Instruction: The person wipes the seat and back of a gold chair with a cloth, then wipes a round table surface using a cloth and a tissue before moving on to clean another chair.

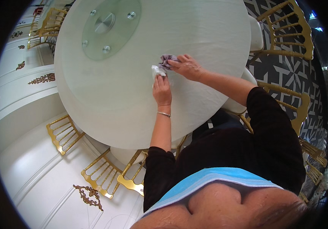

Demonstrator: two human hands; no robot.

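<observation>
My left hand [162, 91] holds a crumpled white tissue or thin cloth [157, 71] in its fingertips, over the pale round tabletop [115, 114]. Just beyond and to the right, my right hand [189, 68] has its fingers on a bunched greyish-purple cloth [168, 61]. The two bundles sit close together, and I cannot tell whether they touch. Part of each bundle is hidden by my fingers. A metal bracelet [164, 114] circles my left wrist.
A round glass piece [121, 37] with metal discs lies on the table's far left. Gold chairs with spindle backs [289, 31] and white seats ring the table. A white wall [46, 160] with brown ornaments stands at the left. The floor [291, 71] is black and white patterned.
</observation>
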